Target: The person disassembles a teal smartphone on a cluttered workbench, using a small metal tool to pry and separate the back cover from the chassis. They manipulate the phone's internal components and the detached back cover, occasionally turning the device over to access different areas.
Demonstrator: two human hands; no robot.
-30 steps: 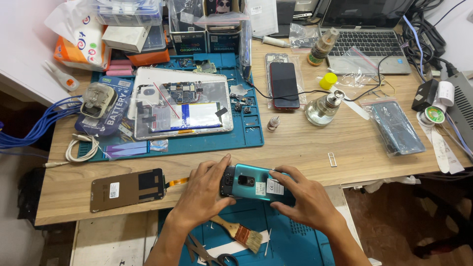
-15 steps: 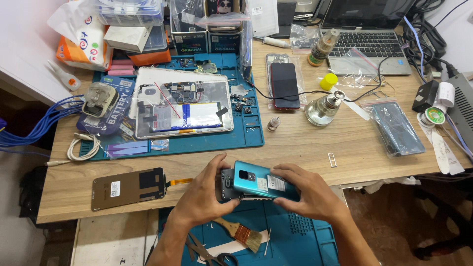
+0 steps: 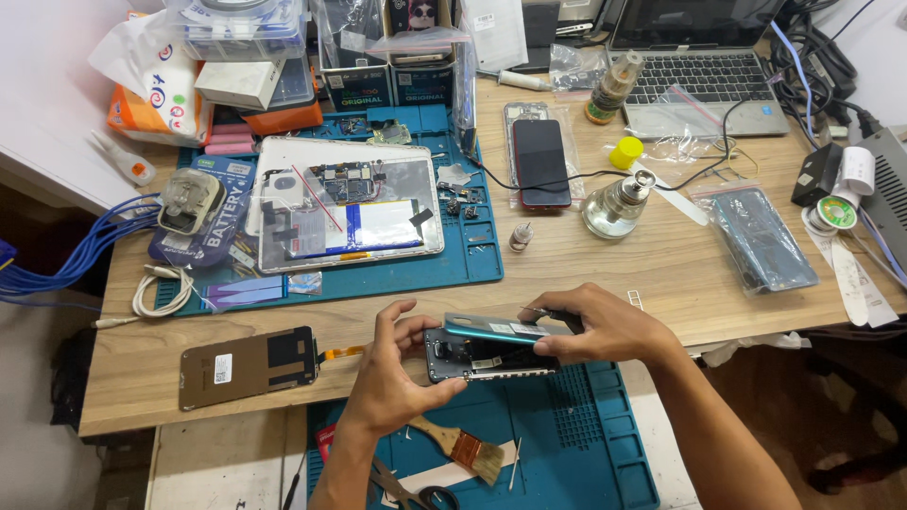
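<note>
Wooden desk (image 3: 605, 274) carries a blue work mat (image 3: 477, 269) with an opened tablet (image 3: 345, 203) on it. At the near edge, over a second blue mat (image 3: 586, 434), the left hand (image 3: 392, 378) grips the dark phone body (image 3: 491, 357) by its end, fingers curled around it. The right hand (image 3: 605, 326) pinches the teal back cover (image 3: 496, 328), tilted just above the body. A detached screen (image 3: 248, 366) lies left; a brush (image 3: 463, 447) lies below.
</note>
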